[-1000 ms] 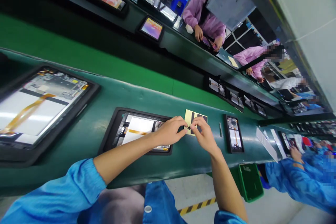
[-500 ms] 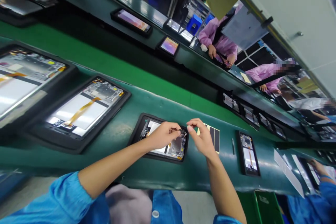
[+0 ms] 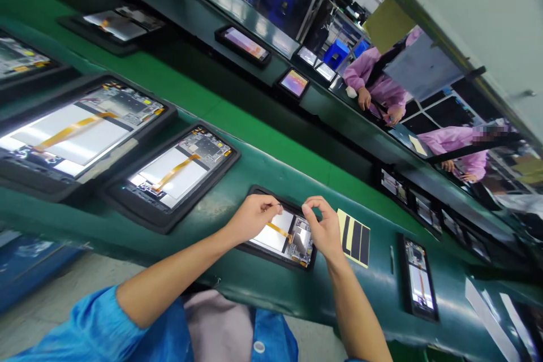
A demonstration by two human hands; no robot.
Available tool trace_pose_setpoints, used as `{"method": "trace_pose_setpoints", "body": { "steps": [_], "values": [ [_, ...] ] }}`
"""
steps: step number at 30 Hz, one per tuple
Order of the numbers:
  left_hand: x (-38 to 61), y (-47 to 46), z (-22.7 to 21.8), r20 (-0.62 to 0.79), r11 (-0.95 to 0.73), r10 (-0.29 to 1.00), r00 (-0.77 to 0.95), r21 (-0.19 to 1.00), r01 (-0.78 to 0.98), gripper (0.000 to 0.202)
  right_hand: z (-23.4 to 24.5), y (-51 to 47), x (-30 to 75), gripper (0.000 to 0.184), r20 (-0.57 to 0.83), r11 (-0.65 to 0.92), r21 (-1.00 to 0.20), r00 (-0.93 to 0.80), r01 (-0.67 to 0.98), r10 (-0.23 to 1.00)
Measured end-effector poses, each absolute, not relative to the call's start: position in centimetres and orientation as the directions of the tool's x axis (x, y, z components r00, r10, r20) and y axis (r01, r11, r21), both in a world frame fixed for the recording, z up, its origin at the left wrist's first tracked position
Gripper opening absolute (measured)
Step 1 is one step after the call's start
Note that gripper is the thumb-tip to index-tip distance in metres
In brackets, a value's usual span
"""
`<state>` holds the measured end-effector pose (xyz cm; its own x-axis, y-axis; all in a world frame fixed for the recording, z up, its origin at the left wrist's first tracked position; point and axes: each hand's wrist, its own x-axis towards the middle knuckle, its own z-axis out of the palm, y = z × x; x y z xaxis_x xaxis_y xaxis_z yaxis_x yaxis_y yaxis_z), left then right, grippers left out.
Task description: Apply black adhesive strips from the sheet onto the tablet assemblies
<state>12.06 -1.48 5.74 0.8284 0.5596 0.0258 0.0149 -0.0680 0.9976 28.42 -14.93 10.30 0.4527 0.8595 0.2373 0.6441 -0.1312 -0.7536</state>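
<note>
An opened tablet (image 3: 278,236) lies in a black frame on the green bench in front of me, showing a white battery area, an orange ribbon cable and a circuit board. My left hand (image 3: 254,218) is over the tablet's left part, thumb and forefinger pinched on something too small to make out. Above the circuit-board end is my right hand (image 3: 324,226), its thumb and forefinger also drawn together; whatever they hold is hidden. Just right of that hand lies a yellow sheet (image 3: 355,237) with black adhesive strips. My hands partly cover the tablet.
More opened tablets in black frames (image 3: 178,172) (image 3: 85,130) lie to the left. Another tablet (image 3: 419,277) is on the right, beside a thin tool (image 3: 392,260). Across the green belt (image 3: 271,153), people in pink sleeves (image 3: 377,79) work at a far bench with lit tablets (image 3: 294,83).
The view has shifted, so the bench scene sits further right. My left hand has moved left along the tablet, away from my right hand, uncovering more of the ribbon cable and board.
</note>
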Motion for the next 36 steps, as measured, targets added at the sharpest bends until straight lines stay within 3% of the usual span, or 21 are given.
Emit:
{"method": "trace_pose_setpoints", "body": {
  "steps": [4,6,9,12,22,27,32,36],
  "values": [
    [8.2,0.3,4.6,0.124,-0.222,0.672,0.73,0.974,0.038,0.026,8.1,-14.1,26.8,0.018,0.166,-0.12,-0.786,0.394,0.606,0.904],
    [6.3,0.6,3.8,0.227,-0.381,0.665,0.711,0.923,0.062,0.023,6.8,-13.9,25.6,0.016,0.12,-0.121,-0.765,0.325,0.633,0.938],
    [4.2,0.2,2.5,0.405,-0.698,0.522,0.75,0.708,0.103,0.024,5.1,-13.7,23.8,0.013,0.062,-0.131,-0.702,0.243,0.7,0.968],
    [3.2,-0.6,1.8,0.443,-0.839,0.389,0.807,0.533,0.112,0.025,4.2,-13.4,23.2,0.011,0.042,-0.133,-0.639,0.207,0.757,0.977],
    [3.8,-1.0,1.5,0.374,-0.951,0.216,0.902,0.289,0.108,0.031,3.7,-12.7,24.2,0.011,0.072,-0.126,-0.569,0.202,0.813,0.977],
    [4.3,-0.8,1.5,0.341,-0.964,0.188,0.921,0.243,0.106,0.041,3.7,-12.7,24.0,0.01,0.099,-0.11,-0.532,0.191,0.839,0.977],
    [4.3,-0.7,1.5,0.328,-0.964,0.184,0.927,0.242,0.105,0.042,3.1,-12.9,23.9,0.009,0.24,-0.038,-0.489,0.176,0.871,0.955],
    [4.3,-0.6,1.7,0.296,-0.964,0.175,0.939,0.244,0.102,0.045,3.5,-13.8,24.7,0.027,0.384,-0.018,-0.426,0.198,0.905,0.902]
  ]
}}
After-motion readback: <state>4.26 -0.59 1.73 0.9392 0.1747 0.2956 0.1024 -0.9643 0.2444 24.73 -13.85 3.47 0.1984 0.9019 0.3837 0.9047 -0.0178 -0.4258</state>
